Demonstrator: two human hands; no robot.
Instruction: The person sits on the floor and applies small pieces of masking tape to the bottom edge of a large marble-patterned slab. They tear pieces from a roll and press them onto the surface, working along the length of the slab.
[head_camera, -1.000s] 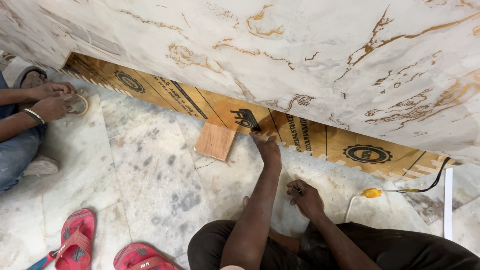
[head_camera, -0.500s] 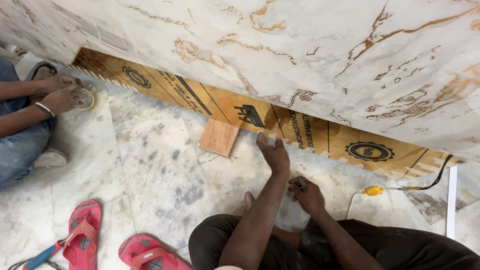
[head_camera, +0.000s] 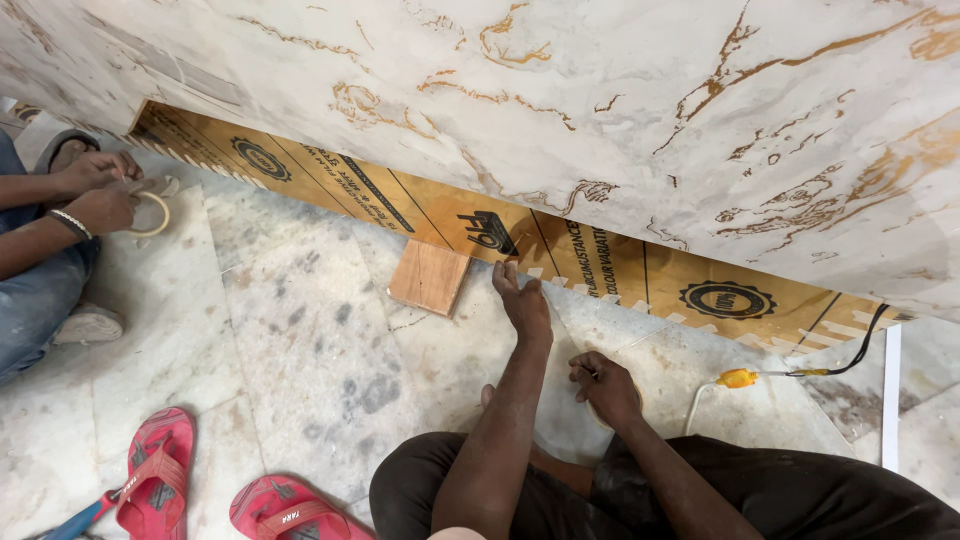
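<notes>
So here's where I'm at: my left hand (head_camera: 522, 300) is stretched out flat, fingers loose and holding nothing, fingertips touching the lower edge of the brown board (head_camera: 600, 262) that sits under the big marble-look panel (head_camera: 560, 110). My right hand (head_camera: 605, 388) is pulled in close to my knee, fingers curled around something small; I can't tell what it is, too tiny in the shot.

Taking the wood block (head_camera: 430, 277) as the landmark: it lies flat on the floor (head_camera: 300, 330), one end tucked up against the board, and my left hand is just to its right, not touching it. Further right of the block, near the far end of the board, there's an orange plug (head_camera: 738, 378) with a black cable (head_camera: 850, 350) trailing off.

My take on doing this bit well: keep the fingertips square on the board's edge and feel along it slowly, since that toothed bottom strip looks easy to snag on.

Room-wise, the floor left of the block is open up to another person's hands (head_camera: 100, 190), which are busy with a roll of tape (head_camera: 150, 212). Nearer me than the block, red sandals (head_camera: 160, 480) sit close to my leg, so I'd say swinging back that way is tight.
</notes>
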